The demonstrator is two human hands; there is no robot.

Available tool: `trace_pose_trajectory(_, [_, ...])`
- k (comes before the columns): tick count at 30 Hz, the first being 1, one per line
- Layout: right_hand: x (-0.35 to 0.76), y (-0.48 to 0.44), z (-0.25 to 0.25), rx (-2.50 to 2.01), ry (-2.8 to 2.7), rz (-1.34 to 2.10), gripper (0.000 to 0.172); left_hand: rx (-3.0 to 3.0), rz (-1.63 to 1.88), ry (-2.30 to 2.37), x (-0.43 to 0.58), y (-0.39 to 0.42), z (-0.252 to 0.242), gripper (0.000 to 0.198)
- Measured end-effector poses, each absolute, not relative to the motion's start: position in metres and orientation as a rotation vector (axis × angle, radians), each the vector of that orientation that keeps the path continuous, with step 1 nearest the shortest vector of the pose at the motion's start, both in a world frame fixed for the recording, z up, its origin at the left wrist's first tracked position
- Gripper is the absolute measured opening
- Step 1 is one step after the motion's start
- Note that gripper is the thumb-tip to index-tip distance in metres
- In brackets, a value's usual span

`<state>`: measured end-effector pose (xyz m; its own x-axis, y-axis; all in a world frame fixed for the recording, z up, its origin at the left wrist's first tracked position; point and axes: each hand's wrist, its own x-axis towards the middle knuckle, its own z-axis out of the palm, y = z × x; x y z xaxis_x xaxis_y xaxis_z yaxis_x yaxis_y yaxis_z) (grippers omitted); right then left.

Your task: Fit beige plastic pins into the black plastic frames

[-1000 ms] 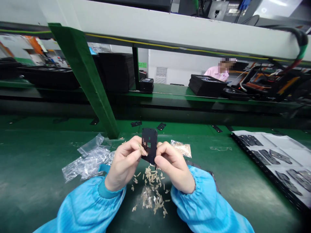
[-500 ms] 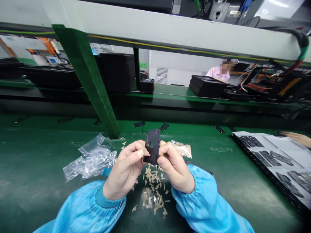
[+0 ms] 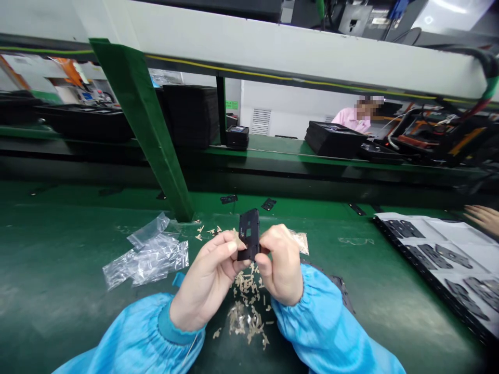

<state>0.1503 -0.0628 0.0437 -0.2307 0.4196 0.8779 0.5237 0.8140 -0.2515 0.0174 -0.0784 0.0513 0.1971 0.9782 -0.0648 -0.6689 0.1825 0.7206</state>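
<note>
A thin black plastic plate (image 3: pixel 249 231) with small rectangular cut-outs stands tilted in front of me. My left hand (image 3: pixel 214 272) is closed, gripping the plate by its lower left side, thumb on its face. A tan sliver seems to show at those fingertips, too small to make out. My right hand (image 3: pixel 283 265) is closed at the plate's right edge, index finger and thumb against it. Beneath the hands lies a loose pile of small tan strips (image 3: pixel 247 291), and a few more tan pieces (image 3: pixel 212 231) lie behind my left hand.
Clear plastic bags (image 3: pixel 150 257) lie at left; a bag of tan pieces (image 3: pixel 302 241) sits behind my right hand. A tray (image 3: pixel 429 228) of black parts stands at right, near another person's hand (image 3: pixel 483 215). A green post (image 3: pixel 148 140) rises at left. Someone in pink (image 3: pixel 351 119) is beyond.
The plate has turned more edge-on and shifted slightly right. My right hand's fingers have curled and shifted along its edge. The other person's hand at far right has moved outward.
</note>
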Motion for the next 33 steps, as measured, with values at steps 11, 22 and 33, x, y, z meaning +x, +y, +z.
trace_pose_trajectory(11, [0.151, -0.059, 0.044, -0.721, -1.873, -0.033, 0.048, 0.935, 1.367, 0.606, 0.015, -0.077, 0.051, 0.011])
trace_pose_trajectory(22, [0.154, -0.062, 0.042, -0.767, -1.884, 0.375, 0.026, 1.599, 1.639, 0.87, 0.007, -0.075, 0.038, 0.016])
trace_pose_trajectory(33, [0.168, 0.057, -0.017, -1.915, -2.255, 0.027, 0.021, 1.214, 1.647, 0.927, -0.004, -0.031, 0.036, 0.013])
